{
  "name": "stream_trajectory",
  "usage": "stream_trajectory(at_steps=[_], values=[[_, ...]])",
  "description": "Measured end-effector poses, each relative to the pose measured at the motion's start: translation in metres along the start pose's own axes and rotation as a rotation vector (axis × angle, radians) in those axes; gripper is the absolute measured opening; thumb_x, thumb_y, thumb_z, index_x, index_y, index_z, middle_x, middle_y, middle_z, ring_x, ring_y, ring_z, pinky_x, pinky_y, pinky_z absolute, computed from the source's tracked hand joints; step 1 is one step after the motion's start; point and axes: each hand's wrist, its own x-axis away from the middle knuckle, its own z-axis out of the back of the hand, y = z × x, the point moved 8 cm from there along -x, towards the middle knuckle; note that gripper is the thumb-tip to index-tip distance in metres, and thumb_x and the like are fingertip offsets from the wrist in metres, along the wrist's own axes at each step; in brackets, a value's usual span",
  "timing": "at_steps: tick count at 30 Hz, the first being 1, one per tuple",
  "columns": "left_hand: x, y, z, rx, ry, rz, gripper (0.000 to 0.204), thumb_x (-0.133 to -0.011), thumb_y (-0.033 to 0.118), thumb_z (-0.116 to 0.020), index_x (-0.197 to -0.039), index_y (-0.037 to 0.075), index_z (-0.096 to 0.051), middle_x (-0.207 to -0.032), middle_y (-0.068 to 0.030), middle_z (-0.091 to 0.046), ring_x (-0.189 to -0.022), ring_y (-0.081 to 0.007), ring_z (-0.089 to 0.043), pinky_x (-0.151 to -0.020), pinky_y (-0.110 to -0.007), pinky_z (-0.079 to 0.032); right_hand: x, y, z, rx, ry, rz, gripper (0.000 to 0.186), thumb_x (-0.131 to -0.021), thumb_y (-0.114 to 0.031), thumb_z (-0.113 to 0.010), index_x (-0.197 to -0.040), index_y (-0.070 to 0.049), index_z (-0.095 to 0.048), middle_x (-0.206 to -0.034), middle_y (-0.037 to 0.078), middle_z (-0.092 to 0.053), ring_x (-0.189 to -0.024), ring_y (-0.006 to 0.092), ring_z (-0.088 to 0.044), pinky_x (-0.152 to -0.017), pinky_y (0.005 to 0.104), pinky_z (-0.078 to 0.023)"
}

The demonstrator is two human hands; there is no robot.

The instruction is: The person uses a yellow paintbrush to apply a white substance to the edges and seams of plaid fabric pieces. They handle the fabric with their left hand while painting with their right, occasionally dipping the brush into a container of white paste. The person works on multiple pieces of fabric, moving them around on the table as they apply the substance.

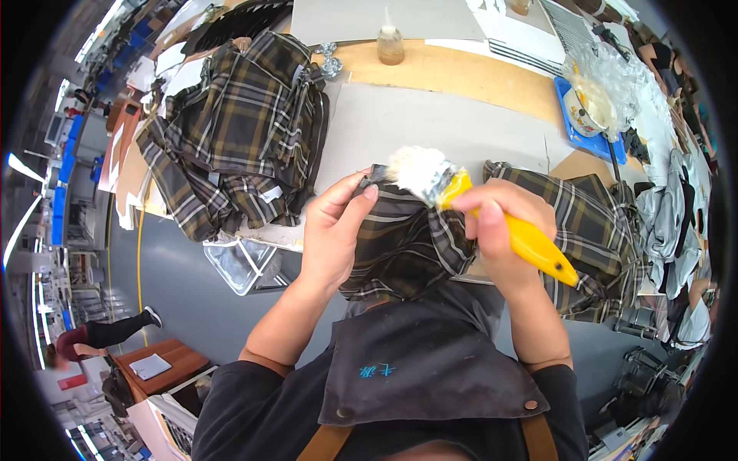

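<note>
My right hand [511, 219] is closed around a paintbrush [542, 250] with a yellow handle and white bristles. The bristle end points left, over a dark plaid shirt [400, 246] that lies at the near table edge and hangs toward my lap. My left hand [334, 219] pinches a dark edge of this shirt between thumb and fingers, right beside the bristles. Whether the bristles touch the cloth I cannot tell. More plaid cloth [588, 215] lies just beyond my right hand, at the right of the table.
A pile of plaid shirts [238, 123] covers the table's left. A clear bottle with a nozzle [390, 46] stands at the back. At the back right, a blue tray [565, 115] holds a patterned bowl [584, 114] beside plastic wrap. A wire-framed bin [242, 265] is below the left edge.
</note>
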Motion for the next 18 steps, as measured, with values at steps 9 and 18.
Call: stream_trajectory(at_steps=[9, 18], values=[[0.004, 0.004, 0.000, 0.003, -0.007, -0.013, 0.023, -0.087, 0.003, -0.055, -0.109, -0.003, -0.059, -0.098, -0.0034, -0.063, -0.088, -0.0065, -0.055, -0.080, -0.021, -0.043, -0.006, -0.010, -0.009, -0.030, -0.088, 0.002, 0.009, -0.074, -0.005, -0.056, -0.069, -0.004, -0.063, -0.062, 0.009, -0.062, -0.052, 0.0216, -0.060, -0.052, 0.0289, -0.048], [0.020, 0.032, 0.007, 0.053, 0.045, -0.115, 0.026, -0.088, 0.002, -0.053, -0.113, -0.004, -0.056, -0.102, -0.0038, -0.060, -0.091, -0.0078, -0.054, -0.083, -0.023, -0.042, -0.002, -0.013, -0.018, -0.017, 0.052, 0.007, 0.004, -0.077, -0.003, -0.060, -0.079, 0.000, -0.060, -0.070, 0.011, -0.060, -0.058, 0.0230, -0.059, -0.055, 0.0289, -0.047]])
